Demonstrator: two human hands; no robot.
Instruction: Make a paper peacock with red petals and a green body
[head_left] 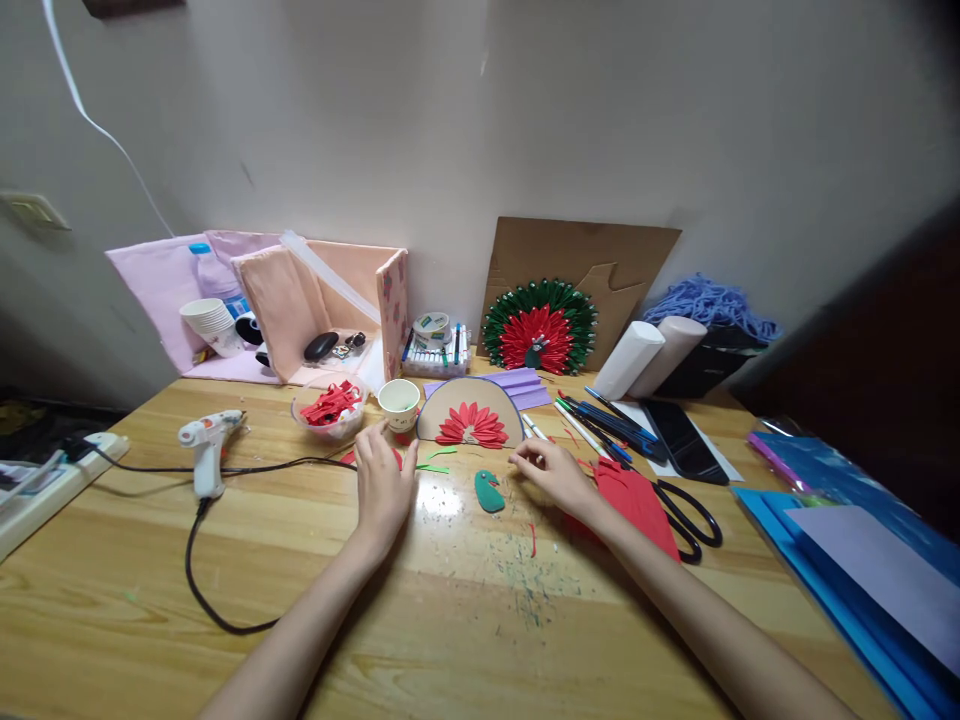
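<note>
My left hand (384, 478) lies flat on the wooden table (420, 620) with fingers stretched out, over a red paper scrap and near a small paper cup (400, 403). My right hand (551, 472) rests with fingers curled low on the table, beside red paper sheets (637, 500); whether it pinches anything is unclear. Between the hands lies a teal bird-shaped cutout (489, 491). Just beyond stands a half-round card (470, 415) with red paper petals glued on it. Green paper slivers (439, 460) lie in front of it.
A glue gun (208, 445) with its black cord stands at left, next to a bowl of red pieces (330, 408). Black scissors (686, 515), pens (607, 420) and blue sheets (840, 560) lie at right. A finished peacock fan (538, 328) leans on cardboard at the wall.
</note>
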